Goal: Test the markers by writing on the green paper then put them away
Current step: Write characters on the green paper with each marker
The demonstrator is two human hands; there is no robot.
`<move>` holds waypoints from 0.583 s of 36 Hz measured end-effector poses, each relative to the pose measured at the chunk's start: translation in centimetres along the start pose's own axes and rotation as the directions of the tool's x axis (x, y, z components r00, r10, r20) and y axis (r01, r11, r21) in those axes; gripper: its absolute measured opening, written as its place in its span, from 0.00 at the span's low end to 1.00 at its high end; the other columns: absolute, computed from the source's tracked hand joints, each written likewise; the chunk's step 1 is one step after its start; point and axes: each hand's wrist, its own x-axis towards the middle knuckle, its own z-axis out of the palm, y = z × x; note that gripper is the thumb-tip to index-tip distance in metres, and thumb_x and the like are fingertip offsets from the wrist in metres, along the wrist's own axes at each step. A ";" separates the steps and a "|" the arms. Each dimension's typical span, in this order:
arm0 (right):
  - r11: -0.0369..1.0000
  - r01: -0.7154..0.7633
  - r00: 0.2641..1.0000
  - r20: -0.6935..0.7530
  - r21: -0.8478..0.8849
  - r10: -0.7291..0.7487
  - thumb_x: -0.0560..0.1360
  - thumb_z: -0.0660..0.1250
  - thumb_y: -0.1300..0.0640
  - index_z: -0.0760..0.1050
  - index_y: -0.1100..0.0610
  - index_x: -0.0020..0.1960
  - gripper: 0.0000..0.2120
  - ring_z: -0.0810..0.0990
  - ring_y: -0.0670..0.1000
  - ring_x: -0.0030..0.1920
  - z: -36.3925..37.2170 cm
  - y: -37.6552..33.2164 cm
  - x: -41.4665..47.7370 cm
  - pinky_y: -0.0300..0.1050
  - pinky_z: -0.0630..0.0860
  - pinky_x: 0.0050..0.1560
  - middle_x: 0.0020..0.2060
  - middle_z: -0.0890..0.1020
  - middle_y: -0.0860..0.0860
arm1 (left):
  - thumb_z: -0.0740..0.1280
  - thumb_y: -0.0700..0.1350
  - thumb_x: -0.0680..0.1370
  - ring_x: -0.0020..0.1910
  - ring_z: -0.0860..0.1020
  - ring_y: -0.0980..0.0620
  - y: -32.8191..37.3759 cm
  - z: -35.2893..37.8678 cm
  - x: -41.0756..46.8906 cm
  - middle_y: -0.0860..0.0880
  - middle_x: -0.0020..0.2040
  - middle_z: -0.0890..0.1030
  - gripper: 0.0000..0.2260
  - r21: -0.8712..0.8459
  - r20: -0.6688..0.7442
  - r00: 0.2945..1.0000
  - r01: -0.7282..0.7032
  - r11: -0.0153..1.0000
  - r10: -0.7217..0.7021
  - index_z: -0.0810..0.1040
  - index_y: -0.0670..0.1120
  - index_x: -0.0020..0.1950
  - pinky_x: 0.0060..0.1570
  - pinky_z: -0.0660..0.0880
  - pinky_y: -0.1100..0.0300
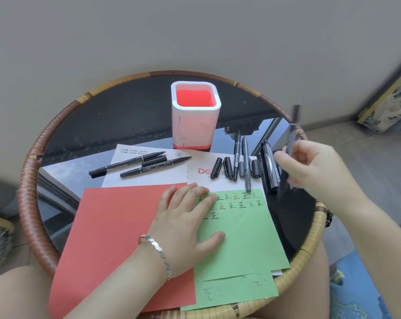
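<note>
Markers loose beside an empty white square pen holder with red inside.
Left hand lies spread on written-over green paper before the holder; right hand pinches a blurred black marker to the holder's right.

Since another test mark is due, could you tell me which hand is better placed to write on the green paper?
The right hand: it holds a marker, blurred, beside the green paper. The left hand lies flat, pinning the paper.
</note>
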 end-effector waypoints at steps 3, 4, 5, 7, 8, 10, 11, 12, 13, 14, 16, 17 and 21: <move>0.985 0.010 0.999 0.048 0.173 -0.019 0.73 0.67 0.58 0.64 0.57 0.32 0.15 0.71 0.45 0.19 1.2 -0.5 -1.8 0.32 0.69 0.23 0.19 0.74 0.51 | 0.58 0.63 0.69 0.63 0.64 0.52 0.0 0.0 0.0 0.51 0.58 0.76 0.26 -0.005 0.002 1.000 0.000 1.000 0.000 0.75 0.50 0.60 0.65 0.52 0.50; 0.979 0.016 0.998 0.050 0.201 -0.027 0.73 0.67 0.58 0.64 0.57 0.32 0.15 0.73 0.46 0.20 1.7 -0.6 -2.3 0.33 0.70 0.24 0.19 0.75 0.52 | 0.58 0.63 0.68 0.63 0.64 0.52 0.0 -0.1 0.1 0.51 0.58 0.76 0.26 -0.007 0.000 1.000 0.000 1.000 0.000 0.75 0.49 0.60 0.65 0.52 0.50; 0.972 0.018 0.998 0.056 0.233 -0.032 0.73 0.66 0.58 0.67 0.57 0.32 0.13 0.75 0.46 0.21 2.2 -0.7 -2.8 0.34 0.72 0.25 0.21 0.77 0.53 | 0.58 0.63 0.68 0.63 0.64 0.52 0.0 -0.1 0.0 0.51 0.58 0.76 0.26 -0.009 -0.003 1.000 0.000 1.000 0.000 0.75 0.49 0.60 0.65 0.52 0.50; 0.958 0.015 0.996 0.080 0.285 -0.040 0.72 0.66 0.56 0.72 0.58 0.36 0.09 0.79 0.46 0.26 3.3 -0.7 -3.6 0.36 0.75 0.29 0.27 0.82 0.54 | 0.58 0.63 0.68 0.63 0.64 0.52 0.1 -0.1 0.0 0.51 0.58 0.76 0.26 -0.012 -0.007 1.000 0.002 1.000 -0.002 0.75 0.49 0.60 0.65 0.52 0.50; 0.956 0.009 0.995 0.091 0.292 -0.037 0.71 0.66 0.54 0.73 0.58 0.37 0.08 0.80 0.45 0.29 3.9 -0.6 -3.9 0.37 0.77 0.31 0.30 0.83 0.54 | 0.58 0.63 0.68 0.63 0.64 0.52 0.1 -0.1 0.1 0.51 0.58 0.76 0.26 -0.013 -0.008 1.000 0.004 1.000 -0.004 0.75 0.49 0.60 0.65 0.52 0.50; 0.957 -0.001 0.996 0.090 0.289 -0.026 0.68 0.67 0.50 0.74 0.56 0.37 0.09 0.81 0.45 0.32 4.9 -0.4 -4.4 0.39 0.77 0.35 0.32 0.84 0.53 | 0.58 0.63 0.68 0.63 0.64 0.52 0.1 0.0 0.1 0.50 0.58 0.76 0.27 -0.015 -0.009 1.000 0.007 1.000 -0.007 0.75 0.49 0.60 0.65 0.52 0.50; 0.955 -0.008 0.997 0.073 0.297 -0.014 0.68 0.68 0.51 0.75 0.56 0.37 0.08 0.81 0.45 0.32 5.4 -0.3 -4.5 0.39 0.77 0.35 0.32 0.84 0.52 | 0.58 0.63 0.68 0.63 0.64 0.52 0.1 0.0 0.1 0.50 0.58 0.76 0.27 -0.014 -0.009 1.000 0.008 1.000 -0.008 0.75 0.49 0.60 0.65 0.52 0.50; 0.948 -0.018 0.999 0.049 0.319 0.002 0.68 0.69 0.53 0.75 0.55 0.36 0.07 0.81 0.44 0.32 5.8 -0.2 -4.6 0.38 0.76 0.35 0.32 0.84 0.52 | 0.58 0.63 0.68 0.63 0.64 0.51 0.1 0.0 0.1 0.50 0.58 0.76 0.27 -0.013 -0.009 1.000 0.007 1.000 -0.007 0.75 0.49 0.60 0.65 0.52 0.50; 0.937 -0.029 0.999 0.025 0.348 0.022 0.68 0.70 0.56 0.75 0.55 0.35 0.06 0.81 0.45 0.31 6.2 0.0 -4.7 0.38 0.76 0.34 0.31 0.84 0.52 | 0.57 0.63 0.68 0.63 0.64 0.51 0.1 0.0 0.1 0.50 0.58 0.76 0.27 -0.012 -0.008 1.000 0.008 1.000 -0.008 0.75 0.49 0.60 0.65 0.52 0.50; 0.925 -0.039 0.999 0.002 0.377 0.042 0.68 0.71 0.58 0.75 0.55 0.34 0.07 0.80 0.45 0.30 6.6 0.1 -4.7 0.37 0.76 0.32 0.29 0.83 0.52 | 0.57 0.63 0.68 0.63 0.64 0.51 0.1 0.0 0.1 0.50 0.58 0.76 0.27 -0.012 -0.008 1.000 0.008 1.000 -0.008 0.75 0.49 0.60 0.65 0.52 0.50; 0.910 -0.050 0.996 -0.046 0.412 0.076 0.68 0.72 0.59 0.74 0.56 0.33 0.08 0.78 0.44 0.28 7.1 0.2 -4.6 0.35 0.74 0.30 0.25 0.81 0.49 | 0.57 0.63 0.68 0.63 0.64 0.51 0.1 0.0 0.1 0.50 0.58 0.76 0.27 -0.010 -0.012 1.000 0.009 1.000 -0.009 0.75 0.49 0.60 0.64 0.53 0.50; 0.907 -0.049 0.993 -0.076 0.417 0.089 0.67 0.73 0.59 0.74 0.56 0.33 0.09 0.76 0.43 0.26 7.3 0.2 -4.6 0.34 0.73 0.29 0.24 0.79 0.48 | 0.57 0.63 0.68 0.63 0.64 0.51 0.1 0.0 0.1 0.50 0.58 0.77 0.27 -0.011 -0.014 1.000 0.009 1.000 -0.009 0.75 0.49 0.60 0.64 0.53 0.49; 0.905 -0.044 0.973 -0.186 0.424 0.134 0.67 0.73 0.59 0.68 0.60 0.29 0.15 0.70 0.43 0.20 8.1 0.6 -4.6 0.31 0.68 0.25 0.18 0.73 0.47 | 0.58 0.62 0.67 0.62 0.64 0.51 0.2 0.0 0.1 0.50 0.57 0.77 0.27 -0.020 -0.030 0.999 0.011 1.000 -0.012 0.76 0.48 0.59 0.63 0.54 0.49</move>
